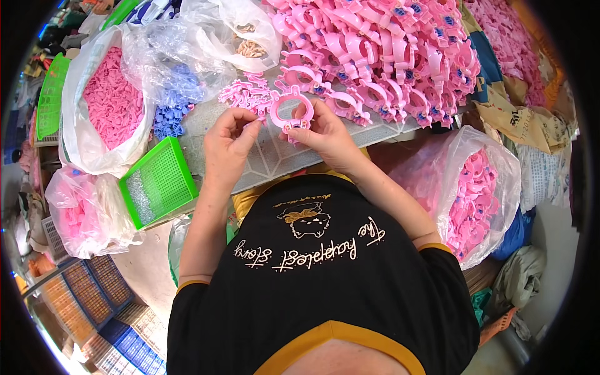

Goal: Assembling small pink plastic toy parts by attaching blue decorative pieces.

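Note:
My right hand [331, 139] grips a pink plastic ring-shaped frame [274, 111] with small knobs on its rim, holding it upright by its right and lower side over the table's near edge. Just left of it, my left hand [232, 142] is closed in a pinch, with a small pink plastic piece [262, 119] showing at its fingertips; the fingers hide most of that piece. Beyond both hands lies a loose heap of small pink plastic parts [242, 94]. A tall pile of similar pink ring frames [381, 53], some with blue bits, rises at the back right.
A grey tiled tabletop [262, 159] lies under the hands. To the left are a green basket [159, 181], blue parts [169, 119] and a white sack [75, 134] of pink pieces. A clear bag [431, 162] of pink frames stands by my right arm.

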{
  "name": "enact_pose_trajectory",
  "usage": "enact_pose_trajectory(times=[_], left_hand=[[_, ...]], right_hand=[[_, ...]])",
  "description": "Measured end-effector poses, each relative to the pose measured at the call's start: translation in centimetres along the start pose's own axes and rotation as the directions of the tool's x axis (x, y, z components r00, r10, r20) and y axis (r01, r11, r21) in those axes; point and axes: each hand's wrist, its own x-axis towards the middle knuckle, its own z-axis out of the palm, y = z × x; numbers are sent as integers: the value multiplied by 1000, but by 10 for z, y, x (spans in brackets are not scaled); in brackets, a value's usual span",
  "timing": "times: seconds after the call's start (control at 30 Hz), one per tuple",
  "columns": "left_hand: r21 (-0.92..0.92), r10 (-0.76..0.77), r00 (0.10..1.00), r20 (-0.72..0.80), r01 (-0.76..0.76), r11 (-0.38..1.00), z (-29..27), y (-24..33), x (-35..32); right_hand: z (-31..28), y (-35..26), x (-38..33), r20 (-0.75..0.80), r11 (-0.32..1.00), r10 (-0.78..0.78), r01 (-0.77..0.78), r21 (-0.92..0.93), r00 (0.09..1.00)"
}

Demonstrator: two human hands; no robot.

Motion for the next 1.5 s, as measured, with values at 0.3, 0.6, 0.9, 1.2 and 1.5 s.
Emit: enact_pose_trajectory(times=[0.3, 0.6, 0.9, 1.2, 1.5], left_hand=[[-103, -20, 999, 40, 24, 994, 5, 34, -13], [235, 343, 939, 32, -341, 910, 14, 49, -16], [352, 389, 921, 26, -373, 859, 20, 63, -17], [480, 230, 938, 259, -332, 812, 13, 72, -8], [638, 349, 930, 116, -340, 691, 2, 2, 39]], right_hand=[[-2, -19, -11, 516, 148, -607, 724, -674, 605], [7, -30, -16, 664, -126, -584, 756, -643, 467], [11, -32, -17, 697, -206, -565, 743, -637, 441], [9, -30, -18, 755, -285, -498, 741, -608, 427], [-3, -2, -16, 106, 904, -265, 286, -319, 958]])
